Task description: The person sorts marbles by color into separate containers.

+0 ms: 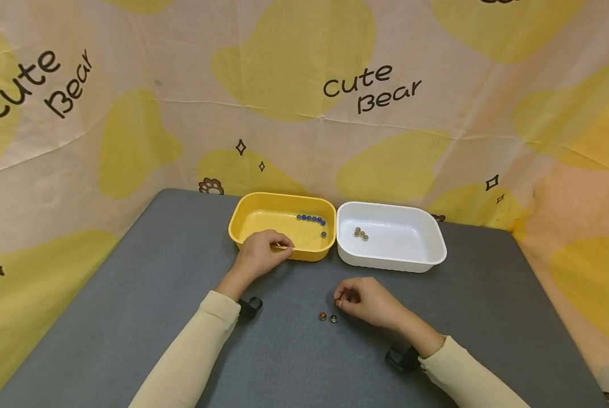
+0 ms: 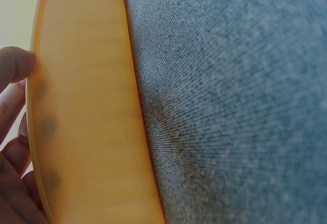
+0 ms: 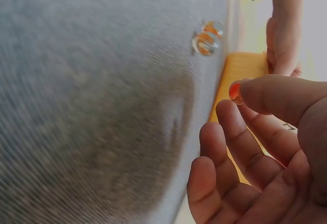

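Note:
My left hand (image 1: 262, 253) grips the near rim of the yellow plastic tub (image 1: 263, 199), thumb outside and fingers over the inside in the left wrist view. Several blue marbles (image 1: 309, 218) lie in that tub, most in a row near its right end. My right hand (image 1: 371, 302) is above the table and pinches a clear marble with orange-red inside (image 3: 235, 92) between thumb and forefinger. Just left of it, two more marbles, a reddish one (image 1: 322, 316) and a darker-looking one (image 1: 333, 319), rest on the cloth.
A white plastic tub (image 1: 401, 264) stands right beside the yellow one, with several brownish marbles (image 1: 358, 232) in its left part. Both tubs stand on the grey table (image 1: 284, 362) near its back edge. A patterned curtain (image 1: 294, 68) hangs behind.

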Available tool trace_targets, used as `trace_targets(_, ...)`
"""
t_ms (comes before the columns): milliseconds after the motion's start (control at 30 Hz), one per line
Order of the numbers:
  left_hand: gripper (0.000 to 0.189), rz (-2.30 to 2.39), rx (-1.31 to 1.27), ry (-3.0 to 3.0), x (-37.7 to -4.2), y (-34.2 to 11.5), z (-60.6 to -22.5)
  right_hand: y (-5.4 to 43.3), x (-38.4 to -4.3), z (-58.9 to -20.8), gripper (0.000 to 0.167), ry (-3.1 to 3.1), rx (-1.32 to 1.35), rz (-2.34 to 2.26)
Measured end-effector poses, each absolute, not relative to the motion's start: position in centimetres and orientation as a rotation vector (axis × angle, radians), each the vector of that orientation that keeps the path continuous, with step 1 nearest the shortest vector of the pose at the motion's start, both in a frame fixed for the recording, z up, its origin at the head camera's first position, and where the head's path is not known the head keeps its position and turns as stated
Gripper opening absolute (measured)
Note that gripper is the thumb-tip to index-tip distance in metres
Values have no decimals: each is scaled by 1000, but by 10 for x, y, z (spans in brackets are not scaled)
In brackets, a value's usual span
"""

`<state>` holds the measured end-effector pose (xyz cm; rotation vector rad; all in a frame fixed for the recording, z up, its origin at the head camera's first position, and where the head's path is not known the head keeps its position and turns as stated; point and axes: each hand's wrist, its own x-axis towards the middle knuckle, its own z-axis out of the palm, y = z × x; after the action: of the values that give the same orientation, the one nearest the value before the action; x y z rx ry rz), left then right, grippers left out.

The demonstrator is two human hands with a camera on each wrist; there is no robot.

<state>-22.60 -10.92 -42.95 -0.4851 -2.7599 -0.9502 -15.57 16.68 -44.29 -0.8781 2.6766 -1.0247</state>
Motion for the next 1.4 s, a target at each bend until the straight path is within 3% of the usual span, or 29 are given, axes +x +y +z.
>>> trace_targets(1400,5,-969,-463,-2780,-225,-109,-427,208,-205,-372,9,2896,-721,-1176)
